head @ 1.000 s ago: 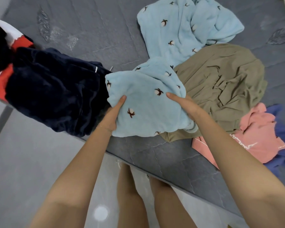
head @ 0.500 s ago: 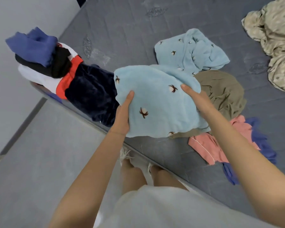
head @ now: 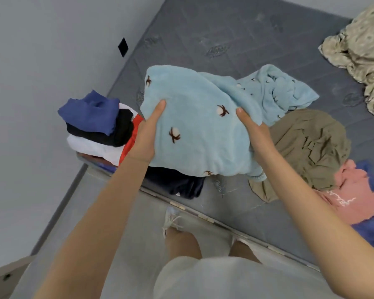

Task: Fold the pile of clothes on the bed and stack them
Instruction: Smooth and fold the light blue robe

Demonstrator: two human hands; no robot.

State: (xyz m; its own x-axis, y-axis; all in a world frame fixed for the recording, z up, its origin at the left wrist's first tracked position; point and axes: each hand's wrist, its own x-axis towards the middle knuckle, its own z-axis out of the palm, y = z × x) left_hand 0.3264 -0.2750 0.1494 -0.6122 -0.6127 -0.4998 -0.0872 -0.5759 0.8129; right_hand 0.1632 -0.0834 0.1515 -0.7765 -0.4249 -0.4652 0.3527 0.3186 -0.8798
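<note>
Your left hand [head: 148, 134] and right hand [head: 256, 137] clamp one folded pale-blue fleece garment [head: 194, 134] (thumbs above, fingers hidden beneath); one matching crumpled fleece piece [head: 279, 89] lies behind.

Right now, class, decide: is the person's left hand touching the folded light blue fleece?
Touching. The head view shows the left hand gripping the light blue fleece, thumb flat on top, fingers hidden underneath.
</note>
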